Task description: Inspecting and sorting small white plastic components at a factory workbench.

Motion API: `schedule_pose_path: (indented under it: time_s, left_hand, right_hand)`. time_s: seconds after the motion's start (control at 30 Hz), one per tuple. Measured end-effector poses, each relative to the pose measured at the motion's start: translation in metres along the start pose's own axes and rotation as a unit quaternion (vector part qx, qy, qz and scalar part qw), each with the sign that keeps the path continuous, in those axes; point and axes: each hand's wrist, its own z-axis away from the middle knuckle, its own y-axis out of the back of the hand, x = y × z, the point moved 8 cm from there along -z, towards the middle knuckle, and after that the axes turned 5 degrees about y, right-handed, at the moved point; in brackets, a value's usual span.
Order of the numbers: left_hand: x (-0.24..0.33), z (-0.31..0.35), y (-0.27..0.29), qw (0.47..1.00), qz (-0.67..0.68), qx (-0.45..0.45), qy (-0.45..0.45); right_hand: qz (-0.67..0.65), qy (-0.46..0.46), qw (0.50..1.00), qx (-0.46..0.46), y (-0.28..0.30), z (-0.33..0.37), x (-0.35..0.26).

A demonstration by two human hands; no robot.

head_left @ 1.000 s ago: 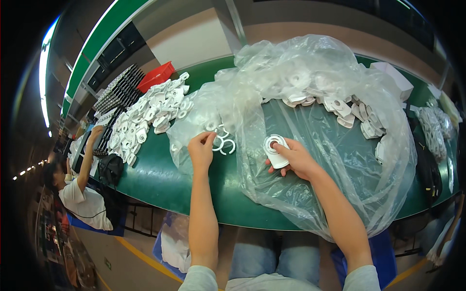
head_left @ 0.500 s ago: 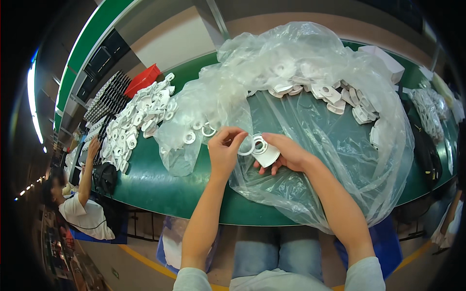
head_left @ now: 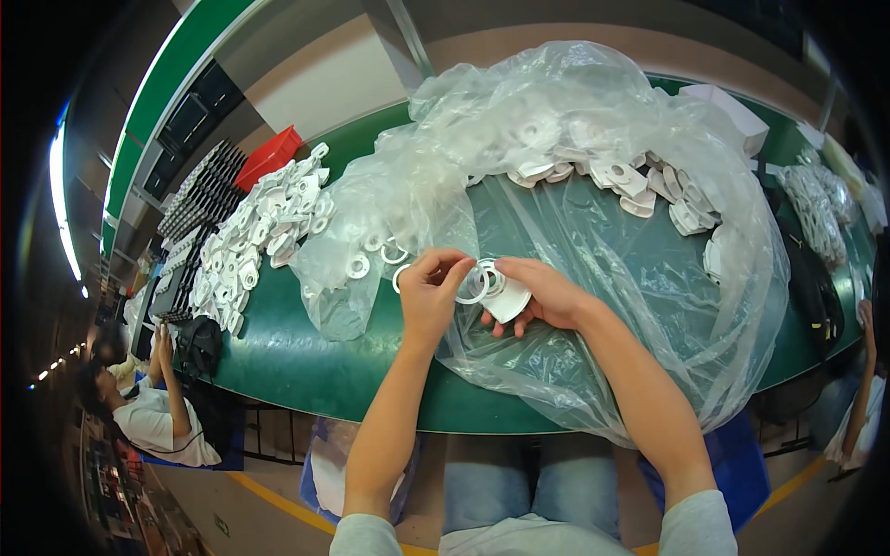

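In front of me, my left hand pinches a thin white ring between thumb and fingertips. My right hand holds a white plastic part with a flat flared body and a round collar at its upper end. The ring overlaps the collar's left side; whether the two touch I cannot tell. Another white ring shows at the outer side of my left hand, partly hidden by it. Beyond that hand lie more loose rings on clear plastic.
A large clear plastic bag spreads over the green table, with several white parts at its mouth. To the left are a heap of white parts, a red bin and stacked dark trays. A co-worker sits at far left.
My left hand's ring has tilted and dropped slightly beside the white part's collar. Another ring now shows beside that hand. The co-worker at left has lowered a raised arm.
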Motion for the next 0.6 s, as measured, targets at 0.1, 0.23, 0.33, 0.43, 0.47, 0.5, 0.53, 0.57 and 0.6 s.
schedule_pose_path:
  time_s: [0.1, 0.23, 0.33, 0.43, 0.47, 0.5, 0.53, 0.57, 0.6]
  left_hand:
    - [0.007, 0.001, -0.007, 0.999, -0.030, -0.013, -0.005]
    - [0.007, 0.002, -0.010, 0.999, -0.038, -0.013, -0.017]
    - [0.007, 0.003, -0.013, 0.998, -0.056, -0.021, -0.019]
    - [0.008, 0.003, -0.013, 0.997, -0.063, -0.026, -0.027]
    - [0.008, 0.002, -0.013, 0.997, -0.063, -0.027, -0.026]
    - [0.009, 0.002, -0.014, 0.997, -0.068, -0.032, -0.032]
    - [0.009, 0.002, -0.014, 0.996, -0.074, -0.037, -0.039]
    - [0.008, 0.001, -0.014, 0.996, -0.074, -0.037, -0.039]
    - [0.008, 0.001, -0.014, 0.995, -0.084, -0.039, -0.044]
  right_hand:
    - [0.000, -0.012, 1.000, -0.008, -0.002, 0.000, 0.002]
    - [0.021, -0.018, 0.999, -0.024, -0.003, -0.001, 0.004]
    - [0.032, -0.018, 0.999, -0.033, -0.004, 0.000, 0.005]
    - [0.032, -0.014, 0.999, -0.036, -0.007, 0.000, 0.003]
    - [0.030, -0.013, 0.999, -0.035, -0.008, 0.000, 0.003]
    - [0.029, -0.014, 0.999, -0.035, -0.007, 0.001, 0.003]
    - [0.035, -0.012, 0.999, -0.036, -0.007, 0.001, 0.003]
    - [0.040, -0.009, 0.998, -0.038, -0.007, 0.001, 0.003]
    - [0.040, -0.009, 0.998, -0.038, -0.007, 0.001, 0.003]
